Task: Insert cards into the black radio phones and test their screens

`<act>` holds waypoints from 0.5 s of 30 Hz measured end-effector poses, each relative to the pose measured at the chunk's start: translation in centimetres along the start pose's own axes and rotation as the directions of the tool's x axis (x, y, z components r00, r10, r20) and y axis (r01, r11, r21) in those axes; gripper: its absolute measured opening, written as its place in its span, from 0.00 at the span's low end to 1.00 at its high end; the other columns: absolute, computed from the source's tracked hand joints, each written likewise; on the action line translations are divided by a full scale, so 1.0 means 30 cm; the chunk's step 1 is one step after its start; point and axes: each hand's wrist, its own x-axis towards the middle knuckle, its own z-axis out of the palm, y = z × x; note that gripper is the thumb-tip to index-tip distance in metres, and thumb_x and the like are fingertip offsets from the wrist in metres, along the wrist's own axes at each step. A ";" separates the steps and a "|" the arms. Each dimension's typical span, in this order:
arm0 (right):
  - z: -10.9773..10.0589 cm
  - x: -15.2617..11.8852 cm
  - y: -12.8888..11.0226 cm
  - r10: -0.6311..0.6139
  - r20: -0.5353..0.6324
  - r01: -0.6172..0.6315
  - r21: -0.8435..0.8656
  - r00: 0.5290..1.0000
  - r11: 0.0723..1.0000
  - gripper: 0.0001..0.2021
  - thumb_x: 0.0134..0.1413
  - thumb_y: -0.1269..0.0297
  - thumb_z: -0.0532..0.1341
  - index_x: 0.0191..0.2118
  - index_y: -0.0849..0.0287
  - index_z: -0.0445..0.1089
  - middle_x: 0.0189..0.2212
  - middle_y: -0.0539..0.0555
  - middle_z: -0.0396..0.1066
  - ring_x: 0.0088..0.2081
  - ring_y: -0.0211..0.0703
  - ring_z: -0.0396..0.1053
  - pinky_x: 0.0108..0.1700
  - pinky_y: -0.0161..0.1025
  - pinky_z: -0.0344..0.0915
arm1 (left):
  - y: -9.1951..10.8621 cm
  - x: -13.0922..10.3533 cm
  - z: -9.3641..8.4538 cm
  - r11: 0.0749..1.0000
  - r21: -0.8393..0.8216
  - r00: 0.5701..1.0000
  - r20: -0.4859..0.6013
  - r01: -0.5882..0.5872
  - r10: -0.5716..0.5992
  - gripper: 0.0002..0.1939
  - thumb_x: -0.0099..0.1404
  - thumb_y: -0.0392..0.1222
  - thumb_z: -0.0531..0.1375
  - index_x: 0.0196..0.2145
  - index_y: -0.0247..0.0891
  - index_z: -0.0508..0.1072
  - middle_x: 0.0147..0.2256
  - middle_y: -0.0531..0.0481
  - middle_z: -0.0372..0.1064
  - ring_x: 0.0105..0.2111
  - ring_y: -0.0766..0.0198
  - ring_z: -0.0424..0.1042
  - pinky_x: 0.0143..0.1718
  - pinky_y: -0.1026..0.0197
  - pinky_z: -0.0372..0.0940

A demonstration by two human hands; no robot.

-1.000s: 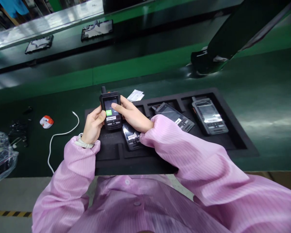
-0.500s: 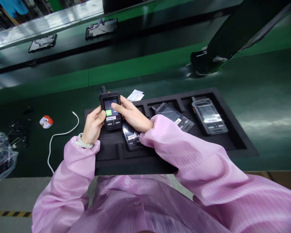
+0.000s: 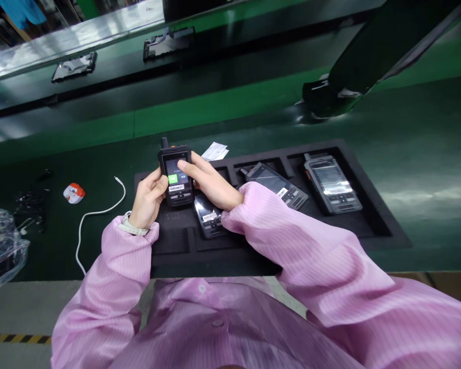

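Observation:
Between my hands is a black handheld radio phone (image 3: 180, 196) with a stubby antenna, its screen lit with a green square. My left hand (image 3: 148, 193) grips its left side, thumb at the lower screen edge. My right hand (image 3: 211, 182) closes on the right side, its thumb over the screen; the fingers behind are hidden. Below lies a black foam tray (image 3: 172, 241) with recesses. In it rest a second radio phone (image 3: 207, 218), partly under my right wrist, a third radio phone (image 3: 271, 179) lying askew, and another radio phone (image 3: 332, 182) at the right.
A white cable (image 3: 100, 211) and an orange-and-white round item (image 3: 74, 193) lie to the left, near dark tangled cords (image 3: 28, 205) and a clear plastic bag (image 3: 3, 246). White paper (image 3: 215, 151) sits behind the tray. Device parts (image 3: 169, 43) are on the conveyor; a dark post (image 3: 353, 66) rises at right.
The parts on the conveyor have shifted slightly to the right. My hands and the radio phone have hardly moved.

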 end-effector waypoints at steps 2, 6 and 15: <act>-0.003 0.003 0.004 -0.031 0.011 0.032 -0.035 0.999 0.999 0.19 0.58 0.52 0.64 0.50 0.55 0.66 0.48 0.51 0.74 0.53 0.45 0.72 0.57 0.42 0.68 | 0.000 -0.001 0.001 1.000 -0.004 1.000 -0.005 -0.002 0.002 0.24 0.56 0.54 0.74 0.46 0.37 0.81 0.41 0.45 0.82 0.49 0.50 0.79 0.51 0.54 0.74; -0.007 0.002 0.010 -0.050 0.022 0.052 -0.111 0.999 0.992 0.24 0.52 0.57 0.67 0.54 0.53 0.64 0.49 0.51 0.73 0.53 0.46 0.71 0.60 0.44 0.66 | 0.001 -0.002 0.003 1.000 -0.001 1.000 -0.014 -0.004 0.004 0.22 0.57 0.53 0.74 0.45 0.38 0.82 0.41 0.45 0.82 0.49 0.50 0.79 0.51 0.54 0.74; -0.004 -0.006 -0.001 -0.038 0.000 0.038 -0.090 0.999 0.995 0.16 0.58 0.56 0.63 0.50 0.54 0.65 0.44 0.50 0.74 0.50 0.45 0.71 0.56 0.43 0.68 | -0.001 -0.002 0.000 1.000 0.009 1.000 -0.011 -0.001 0.001 0.24 0.56 0.55 0.74 0.45 0.38 0.82 0.38 0.46 0.81 0.47 0.51 0.79 0.47 0.55 0.74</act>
